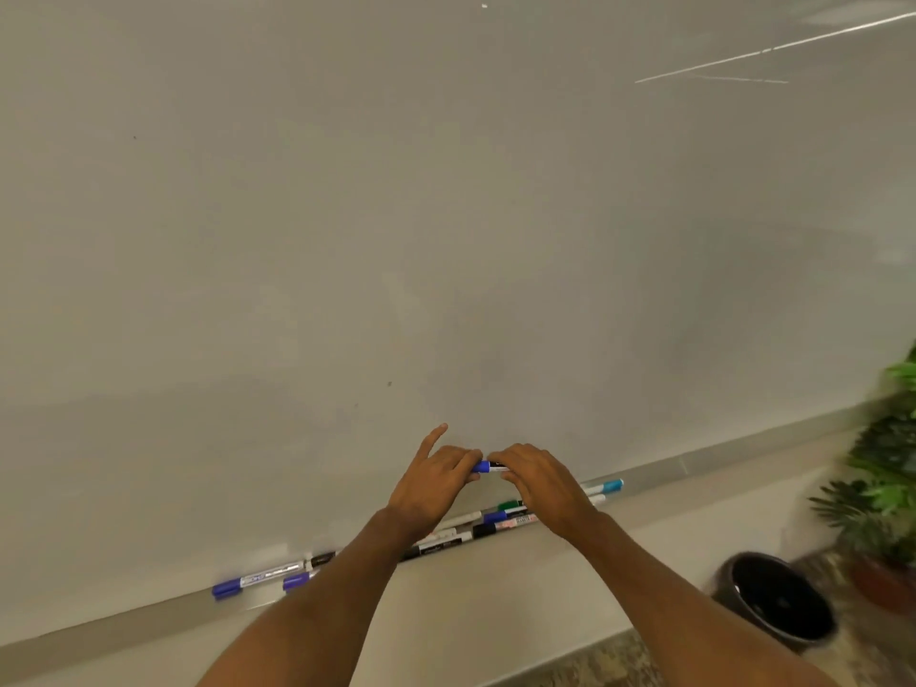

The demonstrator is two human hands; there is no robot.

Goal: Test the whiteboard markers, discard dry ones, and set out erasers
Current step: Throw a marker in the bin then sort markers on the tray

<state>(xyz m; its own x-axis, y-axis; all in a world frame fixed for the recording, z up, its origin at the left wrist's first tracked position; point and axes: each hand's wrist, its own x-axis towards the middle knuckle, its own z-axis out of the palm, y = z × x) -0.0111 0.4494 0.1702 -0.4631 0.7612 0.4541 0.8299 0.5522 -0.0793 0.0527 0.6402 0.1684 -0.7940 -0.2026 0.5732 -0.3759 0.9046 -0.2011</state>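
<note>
Both my hands hold one blue-capped marker (487, 468) level in front of the whiteboard (446, 215). My left hand (436, 480) pinches its blue cap end, with the index finger stuck out upward. My right hand (540, 483) grips the white barrel, most of which is hidden under the fingers. Below them, several markers (490, 525) with black, blue, green and light-blue caps lie along the metal tray (718, 471). Two more blue-capped markers (257, 581) lie further left on the tray. No eraser is visible.
A black waste bin (778, 599) stands on the floor at the lower right. Potted green plants (887, 493) stand beside it at the right edge. The whiteboard fills most of the view and shows only faint streaks at the top right.
</note>
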